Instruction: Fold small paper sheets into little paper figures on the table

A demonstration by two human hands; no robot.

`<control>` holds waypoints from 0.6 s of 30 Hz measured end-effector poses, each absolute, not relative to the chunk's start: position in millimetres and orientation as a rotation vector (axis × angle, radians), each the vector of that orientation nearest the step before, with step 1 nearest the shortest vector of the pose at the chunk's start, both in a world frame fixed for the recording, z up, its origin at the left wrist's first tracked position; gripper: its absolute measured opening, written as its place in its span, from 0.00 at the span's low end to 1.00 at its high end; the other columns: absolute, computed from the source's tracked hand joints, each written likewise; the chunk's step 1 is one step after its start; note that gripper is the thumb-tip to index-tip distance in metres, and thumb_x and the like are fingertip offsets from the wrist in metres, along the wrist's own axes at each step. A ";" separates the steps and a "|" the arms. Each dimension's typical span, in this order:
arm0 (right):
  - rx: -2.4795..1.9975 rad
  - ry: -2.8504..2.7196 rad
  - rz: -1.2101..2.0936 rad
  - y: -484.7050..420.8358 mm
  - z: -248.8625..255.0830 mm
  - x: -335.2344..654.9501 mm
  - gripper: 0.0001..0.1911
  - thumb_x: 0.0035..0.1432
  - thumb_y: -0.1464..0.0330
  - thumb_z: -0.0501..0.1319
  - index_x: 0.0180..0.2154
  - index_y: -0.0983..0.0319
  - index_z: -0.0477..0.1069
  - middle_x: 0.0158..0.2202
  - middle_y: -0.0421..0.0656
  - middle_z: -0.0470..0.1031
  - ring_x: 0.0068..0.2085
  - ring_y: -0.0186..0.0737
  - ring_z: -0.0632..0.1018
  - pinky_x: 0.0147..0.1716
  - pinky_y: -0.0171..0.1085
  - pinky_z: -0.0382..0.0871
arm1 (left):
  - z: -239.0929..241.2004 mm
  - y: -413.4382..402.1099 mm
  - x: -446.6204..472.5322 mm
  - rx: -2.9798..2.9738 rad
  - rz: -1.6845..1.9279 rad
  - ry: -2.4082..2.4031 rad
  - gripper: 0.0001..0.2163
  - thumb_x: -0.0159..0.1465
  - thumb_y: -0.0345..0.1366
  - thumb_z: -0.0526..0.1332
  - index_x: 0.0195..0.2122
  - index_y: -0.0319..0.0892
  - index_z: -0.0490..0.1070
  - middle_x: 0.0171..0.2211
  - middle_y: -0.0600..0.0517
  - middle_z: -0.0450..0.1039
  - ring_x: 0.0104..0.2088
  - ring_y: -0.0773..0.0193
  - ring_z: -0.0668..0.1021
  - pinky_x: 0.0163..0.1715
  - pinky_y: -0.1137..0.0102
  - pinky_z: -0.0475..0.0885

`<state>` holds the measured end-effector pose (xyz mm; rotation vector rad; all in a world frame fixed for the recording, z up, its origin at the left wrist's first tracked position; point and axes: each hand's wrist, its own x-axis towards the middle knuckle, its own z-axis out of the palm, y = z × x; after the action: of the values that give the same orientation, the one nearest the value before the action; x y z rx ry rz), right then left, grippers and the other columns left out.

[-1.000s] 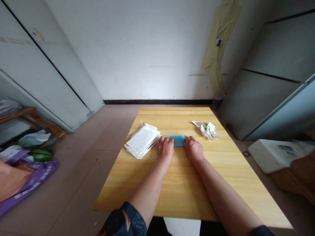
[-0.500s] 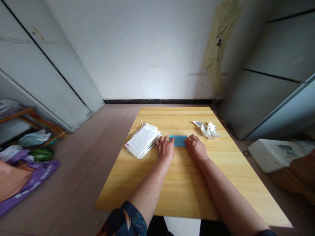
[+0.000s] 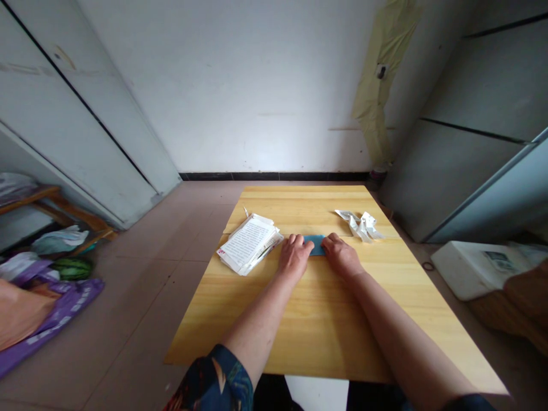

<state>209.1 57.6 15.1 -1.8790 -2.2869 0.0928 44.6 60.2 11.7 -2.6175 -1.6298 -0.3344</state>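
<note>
A small blue rectangular sheet, seemingly paper [image 3: 315, 246], lies on the wooden table [image 3: 317, 319] between my two hands. My left hand [image 3: 295, 254] rests at the sheet's left end with fingers curled and thumb on the blue. On the opposite end, my right hand [image 3: 341, 254] is bent over the right edge, its fingertips pressed together on the sheet. Both palms face down, so the undersides of the fingers are hidden. Close by my left hand is a stack of printed pages [image 3: 248, 242].
Crumpled white paper or wrapping [image 3: 363, 225] lies at the table's right rear. A white box [image 3: 475, 268] stands on the floor to the right. On the left floor are a purple bag [image 3: 72, 302] and a watermelon [image 3: 72, 268]. A white wall rises behind the table.
My left hand has shifted slightly right, so less of the blue sheet shows between my hands. The right hand has stayed almost in place.
</note>
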 end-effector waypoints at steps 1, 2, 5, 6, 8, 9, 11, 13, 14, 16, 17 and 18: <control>-1.883 -2.300 0.086 57.1 16.2 208.5 0.12 0.66 0.69 0.48 0.39 0.60 0.70 0.41 0.44 0.70 0.41 0.34 0.74 0.34 0.30 0.62 | 12.5 61.4 45.0 -2.664 -0.318 -1.564 0.11 0.68 0.32 0.49 0.40 0.48 0.71 0.39 0.50 0.67 0.43 0.60 0.67 0.42 0.67 0.64; -1.889 -2.313 0.080 56.5 17.5 207.8 0.12 0.66 0.69 0.48 0.40 0.60 0.70 0.41 0.44 0.70 0.41 0.34 0.74 0.34 0.30 0.62 | 13.8 62.5 45.5 -2.698 -0.299 -1.508 0.11 0.68 0.32 0.49 0.40 0.48 0.71 0.39 0.50 0.67 0.43 0.60 0.67 0.42 0.68 0.64; -1.914 -2.346 0.079 54.4 21.3 205.7 0.11 0.65 0.70 0.49 0.41 0.59 0.69 0.43 0.44 0.69 0.42 0.35 0.73 0.33 0.30 0.62 | 19.8 62.4 46.3 -2.750 -0.211 -1.416 0.11 0.67 0.32 0.50 0.39 0.46 0.72 0.38 0.48 0.67 0.43 0.60 0.69 0.41 0.68 0.66; -1.925 -2.350 0.075 53.8 22.1 205.1 0.10 0.65 0.70 0.49 0.41 0.59 0.69 0.43 0.44 0.69 0.43 0.35 0.73 0.33 0.30 0.62 | 22.0 60.7 45.8 -2.762 -0.177 -1.400 0.11 0.67 0.32 0.50 0.39 0.45 0.72 0.38 0.48 0.67 0.43 0.59 0.69 0.40 0.67 0.67; -1.938 -2.351 0.060 52.8 22.5 204.5 0.10 0.65 0.70 0.50 0.41 0.59 0.69 0.43 0.44 0.69 0.42 0.35 0.73 0.32 0.31 0.62 | 25.5 54.5 42.7 -2.789 -0.128 -1.382 0.12 0.67 0.32 0.49 0.40 0.45 0.73 0.39 0.47 0.68 0.43 0.57 0.70 0.37 0.67 0.68; -1.938 -2.350 0.047 52.6 22.0 204.6 0.09 0.65 0.70 0.50 0.40 0.59 0.69 0.42 0.44 0.69 0.42 0.35 0.73 0.31 0.30 0.62 | 26.3 50.5 40.2 -2.805 -0.125 -1.366 0.13 0.68 0.32 0.48 0.43 0.46 0.72 0.39 0.46 0.68 0.42 0.57 0.71 0.36 0.67 0.69; -1.926 -2.348 0.021 52.3 20.1 205.4 0.09 0.65 0.70 0.51 0.40 0.59 0.69 0.42 0.44 0.70 0.41 0.35 0.73 0.30 0.30 0.61 | 25.6 42.2 34.5 -2.838 -0.176 -1.355 0.15 0.67 0.30 0.48 0.50 0.48 0.69 0.40 0.46 0.68 0.43 0.58 0.71 0.37 0.67 0.70; -1.905 -2.351 -0.001 51.9 17.7 206.8 0.09 0.65 0.69 0.51 0.40 0.59 0.69 0.42 0.44 0.70 0.41 0.35 0.73 0.29 0.30 0.60 | 22.3 35.7 29.4 -2.852 -0.231 -1.392 0.16 0.67 0.30 0.48 0.53 0.50 0.67 0.42 0.47 0.68 0.43 0.60 0.72 0.39 0.68 0.70; -1.894 -2.352 -0.011 51.5 16.7 207.5 0.09 0.65 0.69 0.51 0.41 0.59 0.69 0.42 0.44 0.70 0.41 0.35 0.73 0.29 0.30 0.60 | 20.1 33.7 27.7 -2.849 -0.260 -1.408 0.17 0.67 0.30 0.49 0.53 0.50 0.67 0.43 0.47 0.68 0.43 0.60 0.72 0.40 0.68 0.70; -1.878 -2.358 -0.026 50.6 15.3 209.0 0.09 0.65 0.68 0.51 0.41 0.58 0.70 0.42 0.44 0.70 0.41 0.35 0.73 0.28 0.30 0.60 | 15.3 31.9 26.6 -2.826 -0.320 -1.440 0.16 0.67 0.30 0.49 0.52 0.49 0.68 0.43 0.47 0.69 0.43 0.60 0.72 0.43 0.67 0.70; -1.873 -2.360 -0.031 50.1 15.0 209.7 0.10 0.65 0.68 0.51 0.41 0.58 0.70 0.42 0.44 0.70 0.41 0.35 0.73 0.28 0.30 0.60 | 13.0 31.9 26.9 -2.819 -0.351 -1.447 0.16 0.66 0.30 0.50 0.52 0.48 0.69 0.44 0.47 0.69 0.44 0.60 0.72 0.44 0.67 0.70; -1.867 -2.360 -0.035 49.8 14.7 210.5 0.10 0.65 0.67 0.51 0.41 0.58 0.70 0.42 0.44 0.70 0.41 0.35 0.73 0.28 0.30 0.60 | 11.0 32.1 27.7 -2.813 -0.382 -1.454 0.16 0.66 0.30 0.50 0.51 0.47 0.70 0.44 0.47 0.69 0.45 0.60 0.72 0.45 0.67 0.69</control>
<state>210.5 49.8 14.7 -1.8674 -2.3600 -0.0354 27.7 32.1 11.0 -2.8131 -1.4535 -0.3816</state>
